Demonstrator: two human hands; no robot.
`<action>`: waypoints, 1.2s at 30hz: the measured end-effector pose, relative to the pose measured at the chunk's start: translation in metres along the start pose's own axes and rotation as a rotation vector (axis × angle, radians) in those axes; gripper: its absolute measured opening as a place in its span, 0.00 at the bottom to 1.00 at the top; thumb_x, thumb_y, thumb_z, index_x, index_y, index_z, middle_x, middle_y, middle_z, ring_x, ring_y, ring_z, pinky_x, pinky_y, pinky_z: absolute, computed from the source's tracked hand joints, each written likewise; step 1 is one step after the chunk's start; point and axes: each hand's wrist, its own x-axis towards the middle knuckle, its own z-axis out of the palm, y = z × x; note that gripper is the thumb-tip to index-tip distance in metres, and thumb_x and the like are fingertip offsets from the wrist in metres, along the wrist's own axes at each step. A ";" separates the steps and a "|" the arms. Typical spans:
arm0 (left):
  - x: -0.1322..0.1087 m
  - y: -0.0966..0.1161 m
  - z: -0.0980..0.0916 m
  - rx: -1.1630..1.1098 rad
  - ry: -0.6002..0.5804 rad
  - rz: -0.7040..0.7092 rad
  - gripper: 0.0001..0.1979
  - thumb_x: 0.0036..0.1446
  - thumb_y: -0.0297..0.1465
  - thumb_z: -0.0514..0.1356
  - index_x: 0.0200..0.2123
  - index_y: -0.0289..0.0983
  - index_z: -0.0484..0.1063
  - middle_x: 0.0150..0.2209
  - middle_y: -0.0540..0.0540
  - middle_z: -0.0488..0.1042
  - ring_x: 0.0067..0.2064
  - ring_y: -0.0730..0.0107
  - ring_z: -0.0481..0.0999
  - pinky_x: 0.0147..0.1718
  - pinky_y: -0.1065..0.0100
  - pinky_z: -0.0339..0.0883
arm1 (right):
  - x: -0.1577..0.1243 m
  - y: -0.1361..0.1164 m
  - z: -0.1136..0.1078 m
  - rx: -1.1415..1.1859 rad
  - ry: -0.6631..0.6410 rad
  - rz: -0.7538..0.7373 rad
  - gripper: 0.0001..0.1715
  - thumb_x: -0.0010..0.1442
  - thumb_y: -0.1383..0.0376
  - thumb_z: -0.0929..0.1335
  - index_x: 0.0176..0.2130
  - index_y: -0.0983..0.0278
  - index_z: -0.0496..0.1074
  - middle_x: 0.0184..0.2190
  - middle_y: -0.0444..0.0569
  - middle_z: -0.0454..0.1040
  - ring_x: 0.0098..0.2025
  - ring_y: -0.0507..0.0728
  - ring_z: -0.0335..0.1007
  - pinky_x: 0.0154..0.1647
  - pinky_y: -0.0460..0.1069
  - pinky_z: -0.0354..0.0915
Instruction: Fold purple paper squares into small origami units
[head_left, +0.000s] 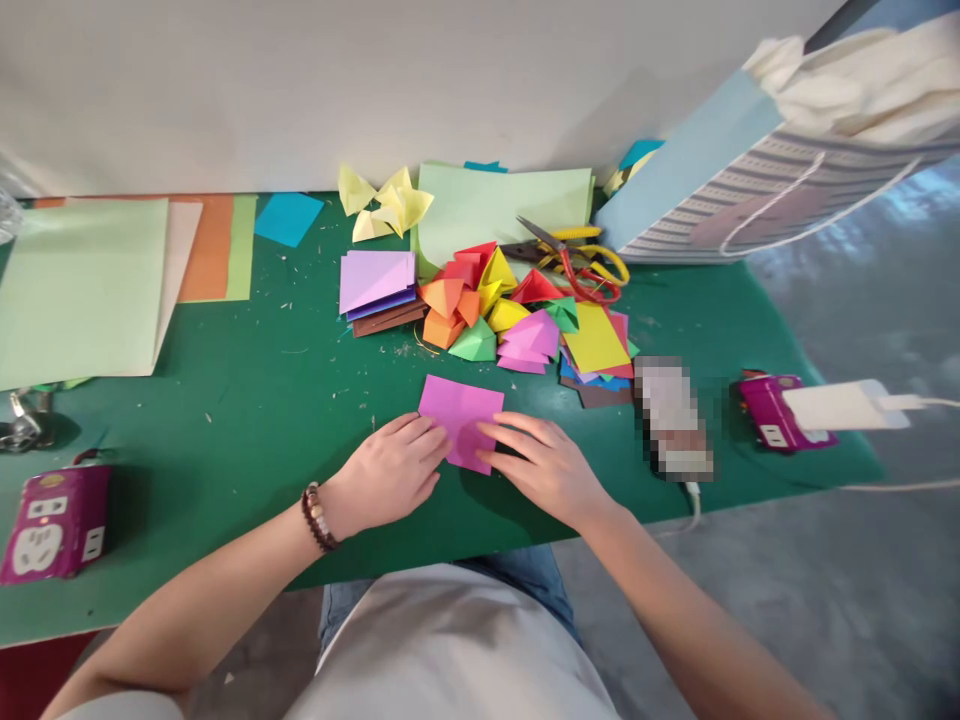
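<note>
A square of magenta-purple paper [461,410] lies between my hands near the table's front edge. My left hand [401,462] grips its left side, the fingers bent and pressed together over the paper. At the right edge, my right hand [544,460] holds the sheet with its fingertips on the surface and the fingers slightly apart; its thumb is hidden. Just beyond the sheet sit folded pink paper pieces [529,340], a green folded piece [474,342] and several orange ones [446,310]. A stack of lilac, blue and brown paper [377,282] rests behind my left hand.
Red-handled scissors [592,280] and yellow-handled pliers [577,235] lie at the back. Phone [675,415] and magenta power socket [776,410] are right; another socket [56,525] is left. Large paper sheets [82,285] cover the left rear. A paper bag [697,170] stands back right.
</note>
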 end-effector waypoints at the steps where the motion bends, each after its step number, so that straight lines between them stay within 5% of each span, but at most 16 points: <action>1: -0.001 -0.002 -0.001 -0.021 -0.008 0.021 0.15 0.63 0.32 0.54 0.52 0.37 0.70 0.54 0.44 0.71 0.57 0.61 0.68 0.60 0.57 0.60 | 0.001 0.001 0.000 0.006 -0.015 -0.006 0.13 0.62 0.73 0.66 0.40 0.59 0.77 0.49 0.47 0.77 0.56 0.60 0.66 0.47 0.54 0.67; 8: -0.005 0.001 0.000 0.098 0.020 0.066 0.11 0.63 0.29 0.56 0.47 0.37 0.72 0.53 0.41 0.72 0.59 0.57 0.67 0.60 0.54 0.59 | 0.009 0.009 -0.003 0.182 -0.065 0.055 0.07 0.62 0.64 0.68 0.39 0.58 0.78 0.46 0.47 0.78 0.52 0.60 0.68 0.49 0.56 0.66; 17: -0.004 0.001 -0.002 0.112 -0.032 0.085 0.13 0.63 0.30 0.56 0.50 0.37 0.71 0.55 0.43 0.71 0.59 0.58 0.67 0.58 0.56 0.59 | 0.037 0.002 0.004 0.302 -0.072 0.370 0.06 0.61 0.62 0.69 0.32 0.61 0.75 0.31 0.47 0.78 0.37 0.57 0.69 0.45 0.55 0.65; 36: -0.004 0.000 -0.001 0.080 -0.046 0.104 0.15 0.60 0.33 0.61 0.49 0.36 0.71 0.52 0.43 0.72 0.60 0.53 0.66 0.59 0.52 0.58 | 0.056 0.004 0.003 0.154 -0.256 0.248 0.08 0.64 0.65 0.67 0.31 0.62 0.70 0.28 0.48 0.74 0.36 0.57 0.66 0.38 0.52 0.60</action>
